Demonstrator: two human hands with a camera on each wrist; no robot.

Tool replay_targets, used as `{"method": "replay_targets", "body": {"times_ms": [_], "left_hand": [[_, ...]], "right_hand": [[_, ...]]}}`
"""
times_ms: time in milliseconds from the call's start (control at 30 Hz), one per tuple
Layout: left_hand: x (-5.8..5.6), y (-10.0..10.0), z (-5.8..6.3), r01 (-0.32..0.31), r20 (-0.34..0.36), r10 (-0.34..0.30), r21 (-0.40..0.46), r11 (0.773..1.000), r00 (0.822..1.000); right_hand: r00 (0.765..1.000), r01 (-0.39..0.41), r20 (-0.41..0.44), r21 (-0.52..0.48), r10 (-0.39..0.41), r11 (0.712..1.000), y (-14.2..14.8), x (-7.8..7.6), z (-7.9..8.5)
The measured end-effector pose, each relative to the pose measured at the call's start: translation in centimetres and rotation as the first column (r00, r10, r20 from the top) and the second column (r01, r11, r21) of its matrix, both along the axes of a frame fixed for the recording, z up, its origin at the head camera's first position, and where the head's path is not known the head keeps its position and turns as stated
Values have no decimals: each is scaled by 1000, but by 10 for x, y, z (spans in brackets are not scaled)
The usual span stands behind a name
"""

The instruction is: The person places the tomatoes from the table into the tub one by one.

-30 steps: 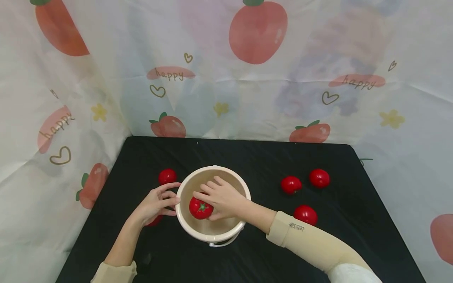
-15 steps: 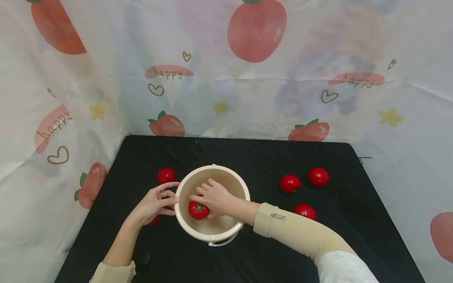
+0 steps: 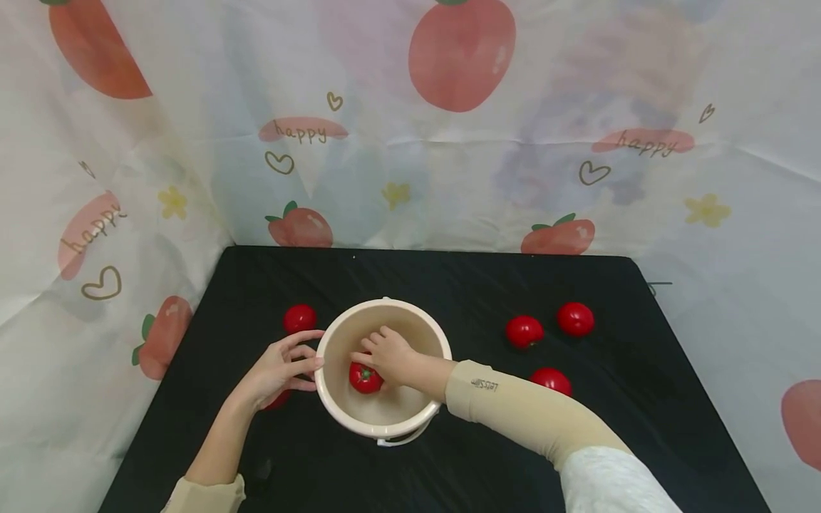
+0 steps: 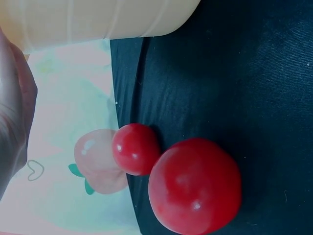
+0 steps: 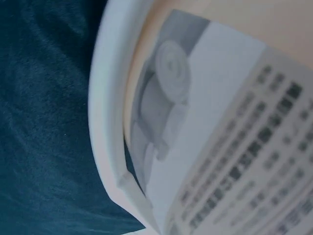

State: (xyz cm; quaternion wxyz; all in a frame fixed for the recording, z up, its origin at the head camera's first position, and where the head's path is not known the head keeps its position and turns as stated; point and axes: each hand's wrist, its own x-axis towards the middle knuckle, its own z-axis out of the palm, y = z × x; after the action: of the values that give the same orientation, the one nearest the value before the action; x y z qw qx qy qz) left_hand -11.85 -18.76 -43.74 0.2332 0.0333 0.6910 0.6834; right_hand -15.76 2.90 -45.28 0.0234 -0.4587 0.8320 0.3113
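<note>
A cream bucket (image 3: 410,324) stands upright on the black table. My right hand (image 3: 393,360) reaches down inside it, fingers and thumb round a red tomato (image 3: 364,379) with a green stem top. Against the bucket's left side, my left hand (image 3: 282,367) touches the wall just at the rim with spread, loosely bent fingers. In the left wrist view that hand (image 4: 14,107) shows only at the left edge, under the bucket's side (image 4: 98,22). The right wrist view shows the bucket's handle (image 5: 105,107) and a printed label (image 5: 210,147); the right hand is hidden there.
Left of the bucket lie two tomatoes, one farther back (image 3: 300,318) and a nearer tomato (image 3: 278,400) partly behind my left hand. To the right, tomatoes (image 3: 524,331) lie near the sleeve (image 3: 507,406), which partly covers one. A fruit-print cloth (image 3: 449,185) hangs behind the table.
My right hand has sunk deeper into the bucket with the tomato, and its forearm has shifted left over the rim. My left hand has stayed at the bucket's side.
</note>
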Motion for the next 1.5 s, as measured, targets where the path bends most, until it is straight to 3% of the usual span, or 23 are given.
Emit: {"method": "replay_targets", "body": {"times_ms": [167, 400, 733, 967, 1100, 1233, 1367, 1500], "left_hand": [[0, 0, 0, -11, 4, 11, -2, 1000, 1000], [0, 1, -1, -10, 6, 10, 2, 1000, 1000], [1, 0, -2, -5, 5, 4, 5, 1000, 1000], [1, 1, -2, -6, 7, 6, 8, 1000, 1000], [2, 1, -2, -10, 4, 10, 1, 1000, 1000], [3, 1, -1, -12, -2, 12, -7, 1000, 1000], [3, 1, -1, -23, -5, 23, -16, 1000, 1000], [3, 2, -2, -25, -2, 25, -8, 1000, 1000]], "right_hand": [[998, 52, 24, 90, -54, 995, -4, 0, -2], [999, 49, 11, 102, -51, 994, -5, 1, -4], [1000, 20, -2, -7, -20, 1000, -2, 0, -3], [999, -46, -10, -151, 45, 987, 9, -3, 7], [996, -92, -36, -267, 85, 959, 21, -4, 16], [993, -113, -66, -392, 95, 913, 34, -1, 29], [995, -90, -87, -540, 51, 837, 50, 5, 42], [996, -6, -71, -647, -52, 763, 77, 9, 52]]}}
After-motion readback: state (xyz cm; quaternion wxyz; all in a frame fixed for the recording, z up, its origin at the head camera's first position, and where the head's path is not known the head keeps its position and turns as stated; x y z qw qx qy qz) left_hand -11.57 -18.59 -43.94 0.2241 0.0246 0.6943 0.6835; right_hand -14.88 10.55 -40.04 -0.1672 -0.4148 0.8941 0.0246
